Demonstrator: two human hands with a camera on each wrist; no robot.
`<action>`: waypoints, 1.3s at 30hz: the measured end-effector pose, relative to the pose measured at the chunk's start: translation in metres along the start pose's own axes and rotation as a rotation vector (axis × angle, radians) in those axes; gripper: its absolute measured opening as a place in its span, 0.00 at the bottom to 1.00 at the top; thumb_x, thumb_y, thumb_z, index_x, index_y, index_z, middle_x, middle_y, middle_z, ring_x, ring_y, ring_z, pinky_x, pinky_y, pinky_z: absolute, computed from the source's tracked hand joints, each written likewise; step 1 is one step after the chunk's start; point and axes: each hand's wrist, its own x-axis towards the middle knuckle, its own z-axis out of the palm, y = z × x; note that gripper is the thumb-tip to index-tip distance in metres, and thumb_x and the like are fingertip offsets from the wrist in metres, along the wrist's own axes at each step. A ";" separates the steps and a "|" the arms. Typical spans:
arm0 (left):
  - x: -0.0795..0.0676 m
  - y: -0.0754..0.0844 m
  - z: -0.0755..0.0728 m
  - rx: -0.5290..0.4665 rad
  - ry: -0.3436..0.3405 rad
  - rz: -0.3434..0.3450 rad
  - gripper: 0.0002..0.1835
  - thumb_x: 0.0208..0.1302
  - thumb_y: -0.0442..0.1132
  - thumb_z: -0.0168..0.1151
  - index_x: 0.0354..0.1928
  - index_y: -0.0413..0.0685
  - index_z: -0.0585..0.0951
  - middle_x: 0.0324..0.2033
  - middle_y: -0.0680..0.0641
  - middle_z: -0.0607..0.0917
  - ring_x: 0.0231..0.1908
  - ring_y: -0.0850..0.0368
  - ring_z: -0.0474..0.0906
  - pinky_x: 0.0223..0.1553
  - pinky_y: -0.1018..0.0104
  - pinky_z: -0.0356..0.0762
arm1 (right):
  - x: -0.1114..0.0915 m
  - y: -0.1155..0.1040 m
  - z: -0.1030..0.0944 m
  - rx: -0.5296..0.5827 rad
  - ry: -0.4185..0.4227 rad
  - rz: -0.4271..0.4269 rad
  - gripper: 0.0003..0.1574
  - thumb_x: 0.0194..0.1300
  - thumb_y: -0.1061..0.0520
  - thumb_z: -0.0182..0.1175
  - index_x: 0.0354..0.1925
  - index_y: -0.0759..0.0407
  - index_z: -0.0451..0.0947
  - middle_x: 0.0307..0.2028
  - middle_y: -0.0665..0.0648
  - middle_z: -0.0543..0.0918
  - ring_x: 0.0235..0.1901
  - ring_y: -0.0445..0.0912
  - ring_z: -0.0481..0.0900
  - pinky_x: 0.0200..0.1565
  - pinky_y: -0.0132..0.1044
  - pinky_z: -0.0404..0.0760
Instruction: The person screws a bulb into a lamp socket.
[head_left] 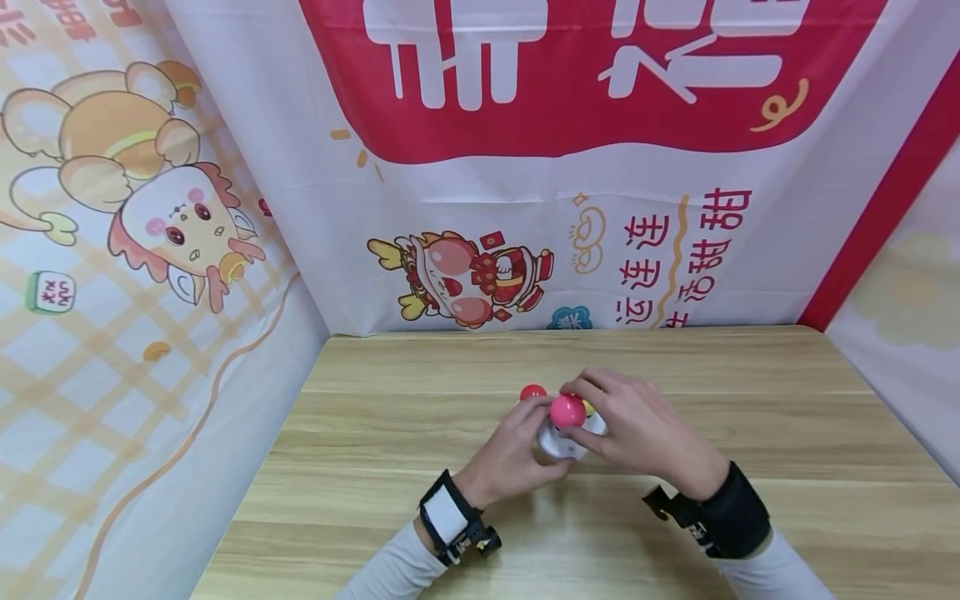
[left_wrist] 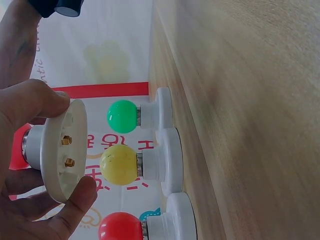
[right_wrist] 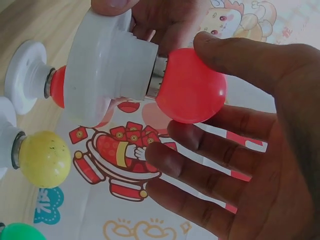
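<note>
My left hand (head_left: pixel 517 450) grips a round white lamp holder (left_wrist: pixel 80 125) by its rim, its hollow underside with brass screws facing the left wrist camera. A pinkish-red bulb (right_wrist: pixel 192 85) sits in that holder, a band of its metal base showing at the socket. Thumb and fingertips of my right hand (head_left: pixel 637 421) pinch this bulb. Both hands are above the table. Beyond them stand three more white holders, fitted with a red bulb (left_wrist: pixel 121 227), a yellow bulb (left_wrist: pixel 119 165) and a green bulb (left_wrist: pixel 122 116).
A wood-grain table (head_left: pixel 360 467) lies under the hands. Printed cloth hangs along its back (head_left: pixel 465 192) and on the left side (head_left: pixel 75 350). The three standing holders form a row close behind the hands.
</note>
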 end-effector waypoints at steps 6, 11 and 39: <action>0.000 0.001 -0.001 0.007 0.001 -0.004 0.40 0.52 0.48 0.72 0.67 0.52 0.66 0.62 0.52 0.69 0.58 0.64 0.66 0.57 0.71 0.73 | 0.000 0.000 0.000 -0.022 0.000 0.012 0.30 0.51 0.35 0.69 0.47 0.50 0.79 0.40 0.47 0.80 0.36 0.39 0.79 0.35 0.34 0.84; -0.001 0.001 -0.001 0.002 -0.005 -0.018 0.41 0.54 0.53 0.70 0.68 0.53 0.65 0.62 0.52 0.69 0.58 0.63 0.66 0.57 0.70 0.74 | -0.001 -0.001 -0.004 -0.036 -0.028 0.031 0.38 0.51 0.32 0.68 0.55 0.50 0.77 0.48 0.50 0.81 0.44 0.43 0.80 0.42 0.41 0.85; -0.001 -0.001 -0.001 -0.012 -0.002 -0.030 0.44 0.50 0.48 0.74 0.69 0.54 0.63 0.62 0.53 0.68 0.59 0.63 0.66 0.57 0.68 0.74 | -0.003 0.000 -0.010 0.025 -0.063 -0.022 0.29 0.52 0.49 0.71 0.55 0.46 0.79 0.50 0.48 0.80 0.49 0.43 0.78 0.46 0.43 0.84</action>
